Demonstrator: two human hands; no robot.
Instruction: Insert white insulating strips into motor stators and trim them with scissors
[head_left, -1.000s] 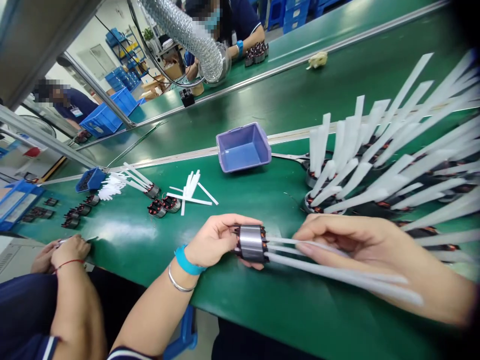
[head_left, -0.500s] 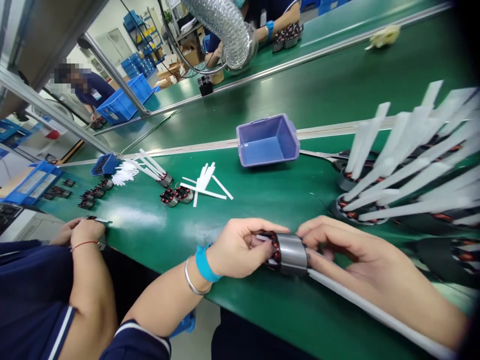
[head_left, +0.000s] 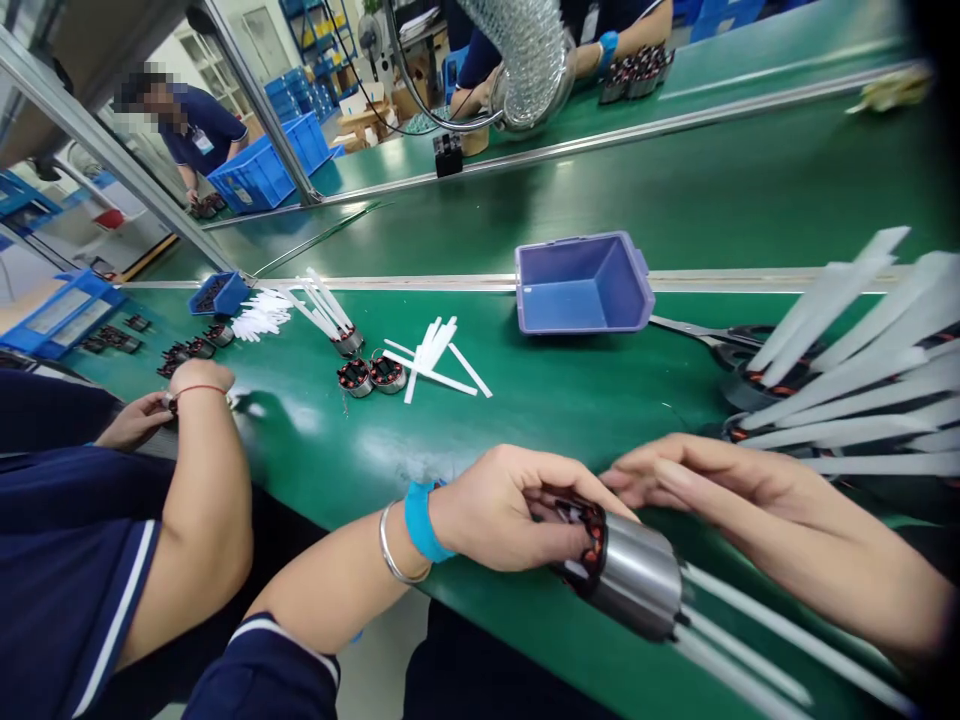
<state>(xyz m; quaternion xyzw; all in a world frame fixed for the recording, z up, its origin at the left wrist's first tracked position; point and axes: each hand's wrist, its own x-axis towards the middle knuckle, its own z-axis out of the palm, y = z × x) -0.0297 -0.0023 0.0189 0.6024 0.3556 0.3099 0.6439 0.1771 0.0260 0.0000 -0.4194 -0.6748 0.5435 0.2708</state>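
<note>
Tilted more steeply than before, one silver cylindrical metal core (head_left: 641, 577) with long white strips (head_left: 795, 641) was pinched by the left hand (head_left: 517, 510) above the green tabletop (head_left: 585, 400). Beside it: right hand (head_left: 765, 515), fingers extended, any grip unclear.

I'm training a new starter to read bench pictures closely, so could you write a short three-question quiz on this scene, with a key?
1. Multiple choice: What does the left hand of the camera wearer hold?
a) A screwdriver
b) A metal cylinder with white strips sticking out of it
c) A paper cup

2. True or false: In the picture, the scissors lie to the left of the purple bin.

3. Fill in the missing word: The wide wristband next to that hand is ____ in colour.

Key: 1. b. 2. False; they lie to its right. 3. Blue.
</note>
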